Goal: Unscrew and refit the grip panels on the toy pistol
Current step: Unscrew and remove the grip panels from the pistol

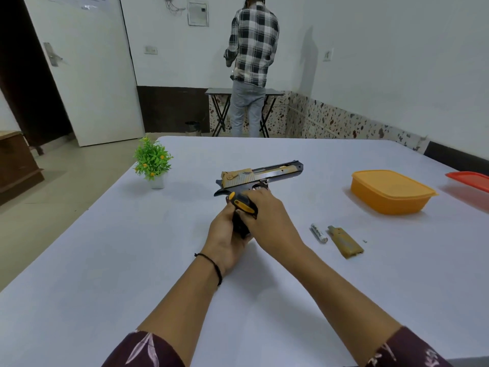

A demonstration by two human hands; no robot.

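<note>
Left hand (224, 235) grips pistol (267, 172) (right hand (271, 218) holds screwdriver (244, 203)).

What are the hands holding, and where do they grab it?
The left hand grips the toy pistol by its grip. The right hand holds a screwdriver by its handle.

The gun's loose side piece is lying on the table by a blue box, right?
Not quite. The box is orange, not blue, as the head view shows. The grip panel does lie loose on the table near it.
</note>
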